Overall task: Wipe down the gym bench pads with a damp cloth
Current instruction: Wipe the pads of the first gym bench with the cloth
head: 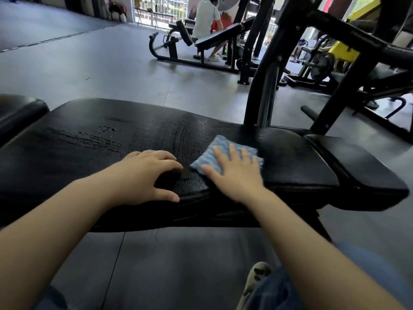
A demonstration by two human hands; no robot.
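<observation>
A long black bench pad (93, 139) runs across the view, with wet streaks and droplets on its left and middle parts. A blue-and-white striped cloth (223, 151) lies flat on the pad right of centre. My right hand (234, 171) presses on the cloth with straight, spread fingers and looks slightly blurred. My left hand (143, 175) rests on the pad's near edge just left of the cloth, fingers bent over the top and thumb on the front side. A shorter black seat pad (357, 166) adjoins the long pad at the right.
A black steel rack frame (266, 86) rises right behind the bench. Another pad end (20, 110) sits at far left. A person in a white shirt (205, 19) sits at a bench across the grey floor (89, 63). My knee and shoe (257, 280) are below.
</observation>
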